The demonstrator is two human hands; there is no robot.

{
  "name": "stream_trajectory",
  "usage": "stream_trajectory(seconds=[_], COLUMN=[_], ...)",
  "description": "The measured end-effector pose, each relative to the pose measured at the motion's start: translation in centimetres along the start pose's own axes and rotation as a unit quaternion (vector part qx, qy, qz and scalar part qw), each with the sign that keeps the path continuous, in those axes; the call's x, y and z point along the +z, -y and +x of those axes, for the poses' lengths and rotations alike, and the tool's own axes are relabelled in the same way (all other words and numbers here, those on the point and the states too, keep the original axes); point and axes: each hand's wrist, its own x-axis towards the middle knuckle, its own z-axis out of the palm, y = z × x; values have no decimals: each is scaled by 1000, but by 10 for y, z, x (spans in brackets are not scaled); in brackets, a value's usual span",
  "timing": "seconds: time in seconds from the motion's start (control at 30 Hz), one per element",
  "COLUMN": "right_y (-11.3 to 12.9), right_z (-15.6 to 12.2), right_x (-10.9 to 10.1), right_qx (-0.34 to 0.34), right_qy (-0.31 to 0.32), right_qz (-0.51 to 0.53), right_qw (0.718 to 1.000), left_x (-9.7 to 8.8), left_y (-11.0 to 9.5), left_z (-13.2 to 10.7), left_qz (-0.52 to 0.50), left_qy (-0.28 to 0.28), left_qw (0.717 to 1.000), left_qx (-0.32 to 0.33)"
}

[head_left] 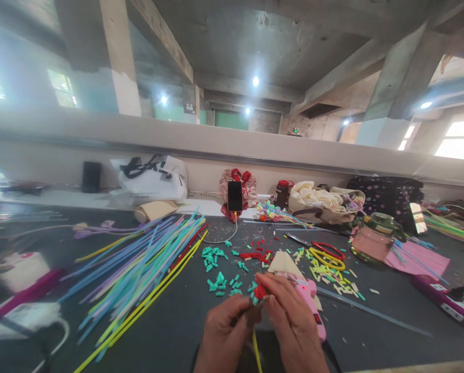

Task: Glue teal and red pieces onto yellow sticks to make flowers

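Observation:
Both hands meet at the lower middle of the head view, around a small red and teal pipe-cleaner flower (259,293). A thin yellow stem (257,351) hangs down below it. My left hand (227,327) pinches the flower from the left, thumb and fingers closed. On the other side, my right hand (294,322) has its fingers bent together against the red part. Just beyond the right hand lies a pink hot-glue gun (310,295), partly covered by it. Short cut teal pieces (217,282) and red pieces (255,256) are scattered in front of the hands.
Long pipe cleaners (150,269) cover the left side. To the right lie yellow cut pieces (333,280), yellow-handled scissors (327,259), red-handled scissors (328,249), a jug (372,238) and a purple power strip (447,300). A phone (235,196) stands at the back, near a white bag (154,178).

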Motion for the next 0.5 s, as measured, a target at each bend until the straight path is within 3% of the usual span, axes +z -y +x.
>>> stream_trajectory(seconds=[0.1,0.23,0.37,0.5], right_y=[-1,-5,-6,-6], right_z=[-1,-5,-5,1], right_x=[-1,-5,0,7], right_qx=[29,50,148,220], right_qy=[-15,-7,-84,-87], right_qz=[27,63,113,192], right_qw=[999,997,979,952], left_x=[1,2,1,0], left_y=[-1,2,8,10], left_z=[0,1,5,9], left_qz=[-18,-98,-161,-187], left_qy=[4,-6,9,19], left_qw=[1000,989,969,957], left_qx=[-17,-110,-188,-221])
